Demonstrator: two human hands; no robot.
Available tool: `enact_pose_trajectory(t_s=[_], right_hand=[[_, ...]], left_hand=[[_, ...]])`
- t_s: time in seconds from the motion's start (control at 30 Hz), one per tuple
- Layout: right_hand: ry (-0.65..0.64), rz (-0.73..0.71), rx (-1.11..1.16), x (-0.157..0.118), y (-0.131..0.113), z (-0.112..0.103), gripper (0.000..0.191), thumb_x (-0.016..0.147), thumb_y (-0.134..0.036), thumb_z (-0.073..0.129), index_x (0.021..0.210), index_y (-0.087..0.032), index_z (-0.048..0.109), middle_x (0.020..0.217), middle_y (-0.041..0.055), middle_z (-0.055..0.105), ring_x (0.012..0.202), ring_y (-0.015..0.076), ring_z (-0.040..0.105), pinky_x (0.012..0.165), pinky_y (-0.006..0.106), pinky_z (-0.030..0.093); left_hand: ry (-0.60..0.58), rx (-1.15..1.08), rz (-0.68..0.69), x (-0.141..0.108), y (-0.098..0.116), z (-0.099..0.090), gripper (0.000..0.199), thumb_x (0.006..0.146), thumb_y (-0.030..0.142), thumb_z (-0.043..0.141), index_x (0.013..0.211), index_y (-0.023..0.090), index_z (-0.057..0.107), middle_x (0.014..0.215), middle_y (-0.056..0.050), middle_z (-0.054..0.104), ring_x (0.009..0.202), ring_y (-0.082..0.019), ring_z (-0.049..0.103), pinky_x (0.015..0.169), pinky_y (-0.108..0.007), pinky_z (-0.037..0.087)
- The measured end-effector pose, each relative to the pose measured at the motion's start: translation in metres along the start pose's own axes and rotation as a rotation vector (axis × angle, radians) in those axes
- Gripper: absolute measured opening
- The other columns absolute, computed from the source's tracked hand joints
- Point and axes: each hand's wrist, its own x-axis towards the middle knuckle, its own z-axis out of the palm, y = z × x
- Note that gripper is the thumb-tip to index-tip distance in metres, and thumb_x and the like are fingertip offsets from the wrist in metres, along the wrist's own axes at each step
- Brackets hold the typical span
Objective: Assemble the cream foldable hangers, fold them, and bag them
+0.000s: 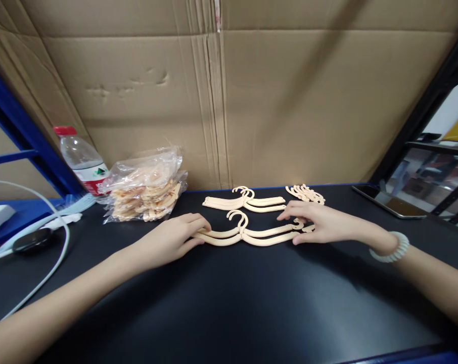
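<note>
In the head view, a black tabletop fills the lower part of the frame, and a cardboard sheet stands behind it. At the centre lie the near hangers, cream-coloured, their hooks pointing up the frame.

Left of centre, the left hand has its fingertips closed on the left ends of these hangers. Right of centre, the right hand curves around their right ends, thumb and fingers spread apart; whether it touches them, I cannot tell. A pale coiled band circles the right wrist.

Just above the near hangers lie the far hangers, and to their right, beyond the right hand, a cluster of small hooked pieces. Left of centre, clear plastic bags filled with cream pieces sit in a heap, with a red-capped bottle leaning behind them. White cables and a dark oval device lie at the left edge, and a phone-like slab lies at the right.
</note>
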Motion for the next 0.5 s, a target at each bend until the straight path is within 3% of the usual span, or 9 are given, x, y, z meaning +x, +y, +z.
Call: enact_pose_trajectory(t_s=[0.17,0.4,0.5], right_hand=[[-0.015,0.032,0.014,0.001,0.005,0.006,0.018,0.081,-0.033,0.065,0.091,-0.018,0.067,0.085,0.004,0.06,0.068,0.015,0.049,0.061,0.027,0.04],[-0.006,0.028,0.072,0.003,0.009,0.006,0.022,0.08,-0.037,0.066,0.088,-0.017,0.068,0.08,0.0034,0.059,0.065,0.0142,0.047,0.058,0.027,0.039],[0.091,0.068,0.142,0.001,0.017,-0.004,0.029,0.08,-0.045,0.064,0.088,-0.017,0.068,0.082,0.0044,0.061,0.068,0.0157,0.051,0.06,0.027,0.04]], left_hand=[[0.033,0.01,0.048,0.002,-0.002,0.005,0.021,0.094,0.024,0.043,0.105,0.023,0.06,0.104,-0.004,0.064,0.096,-0.02,0.061,0.083,-0.029,0.048],[0.045,-0.028,0.047,0.002,-0.006,0.004,0.022,0.094,0.026,0.043,0.107,0.023,0.06,0.107,-0.004,0.065,0.097,-0.019,0.062,0.085,-0.029,0.048],[0.061,-0.034,0.024,0.001,-0.005,0.002,0.025,0.091,0.03,0.048,0.113,0.023,0.058,0.111,-0.005,0.064,0.099,-0.02,0.062,0.085,-0.03,0.048]])
